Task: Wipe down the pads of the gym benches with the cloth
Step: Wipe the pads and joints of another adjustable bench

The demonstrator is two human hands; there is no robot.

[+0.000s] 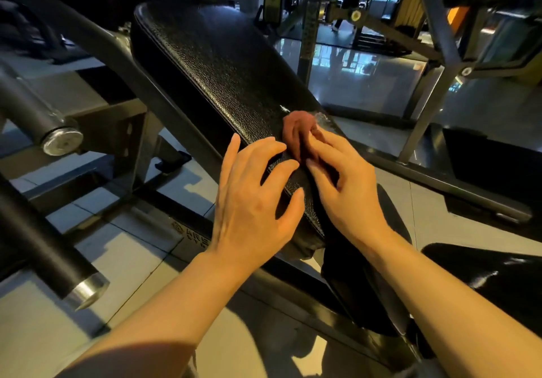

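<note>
Left hand (252, 201) flat on the near end of the slanted black textured vinyl bench pad (223, 70), fingers spread. Beside it, right hand (346, 184) with fingers curled onto a bunched reddish-brown cloth (297, 131) at the pad's right edge. Beyond, glossy floor tiles (366, 78).

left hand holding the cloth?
No. The left hand rests spread on the pad; the cloth sits under the right hand.
</note>
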